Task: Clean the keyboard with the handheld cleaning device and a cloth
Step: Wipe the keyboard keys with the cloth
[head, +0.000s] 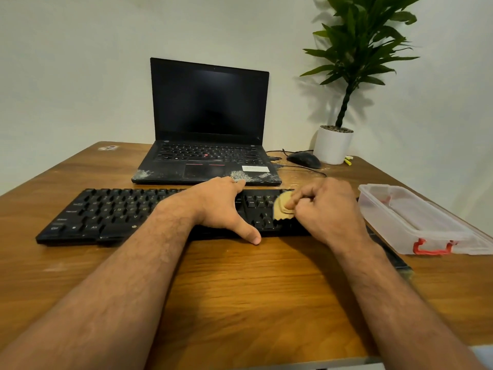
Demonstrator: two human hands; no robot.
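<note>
Keyboard (pixel 112 214) lies mid-frame on the desk (pixel 240 284), bare wood along its near edge. Left hand (pixel 221 206), grip spread flat, braces it; right hand (pixel 328 209), grip closed, presses a tan cloth (pixel 281 209) onto the right-side keys.

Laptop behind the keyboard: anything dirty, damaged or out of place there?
Yes. The laptop has whitish dusty patches on its palm rest, at the front left corner and right of the trackpad. Similar pale specks lie on the table near the mouse.

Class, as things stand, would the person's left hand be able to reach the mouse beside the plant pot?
Probably not easily: the left hand braces the keyboard, and the right hand and laptop lie across the way to the mouse.
</note>
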